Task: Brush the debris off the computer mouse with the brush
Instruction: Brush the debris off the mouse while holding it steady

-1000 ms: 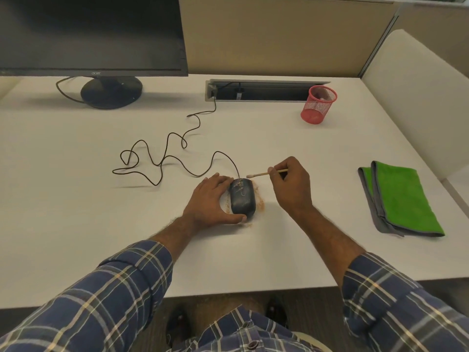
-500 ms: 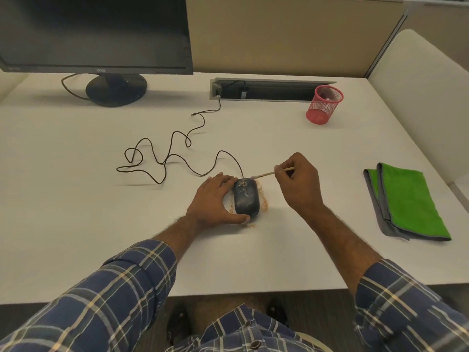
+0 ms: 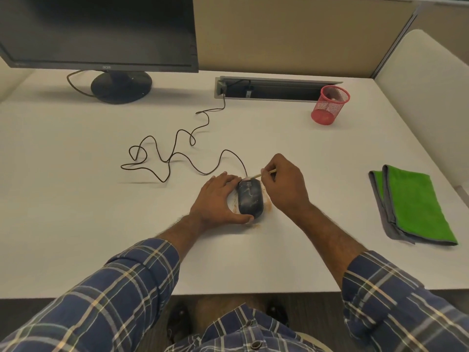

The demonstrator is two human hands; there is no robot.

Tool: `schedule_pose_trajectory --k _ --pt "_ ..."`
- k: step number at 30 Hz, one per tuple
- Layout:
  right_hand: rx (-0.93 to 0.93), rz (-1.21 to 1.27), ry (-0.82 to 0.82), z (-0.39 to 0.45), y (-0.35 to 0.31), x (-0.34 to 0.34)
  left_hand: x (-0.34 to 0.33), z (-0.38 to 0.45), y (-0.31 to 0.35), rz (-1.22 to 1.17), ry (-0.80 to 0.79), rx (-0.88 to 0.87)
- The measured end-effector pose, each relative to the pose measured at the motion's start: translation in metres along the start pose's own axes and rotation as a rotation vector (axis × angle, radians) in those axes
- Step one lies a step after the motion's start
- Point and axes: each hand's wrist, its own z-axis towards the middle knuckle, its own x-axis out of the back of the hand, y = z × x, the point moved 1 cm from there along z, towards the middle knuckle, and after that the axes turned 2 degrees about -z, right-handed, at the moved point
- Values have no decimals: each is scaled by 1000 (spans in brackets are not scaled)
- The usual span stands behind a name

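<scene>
Even, fairly dim warm indoor light from above; soft shadows on the white desk [image 3: 76, 199] beneath the monitor [image 3: 96, 31] and forearms; no glare; slight softness overall; wide-angle bowing at frame edges.

A black mouse [image 3: 250, 198] streaked with pale lines sits amid orange-brown debris [image 3: 267, 205] on the white desk [image 3: 76, 186]. At three o'clock lies a green, grey-edged cloth [image 3: 416, 207]; at one o'clock stands a red mesh cup [image 3: 330, 104]. Sleeves [image 3: 121, 295] are blue plaid.
</scene>
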Motion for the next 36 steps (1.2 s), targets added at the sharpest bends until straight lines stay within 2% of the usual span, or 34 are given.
schedule_pose_trajectory --k 4,9,16,23,30,36 --pt "55 35 79 2 -7 3 0 1 0 0 -7 0" --pt "22 -36 -58 5 -8 -7 -1 1 -2 -3 15 -24" --pt "53 55 65 5 -6 1 -4 1 -4 -20 25 1" --pt "45 56 1 7 -1 -4 -4 0 -2 -30 34 18" --pt "-1 125 99 12 7 3 -3 1 -2 -14 -8 42" --pt "4 55 -57 15 1 -8 -2 0 0 -15 34 21"
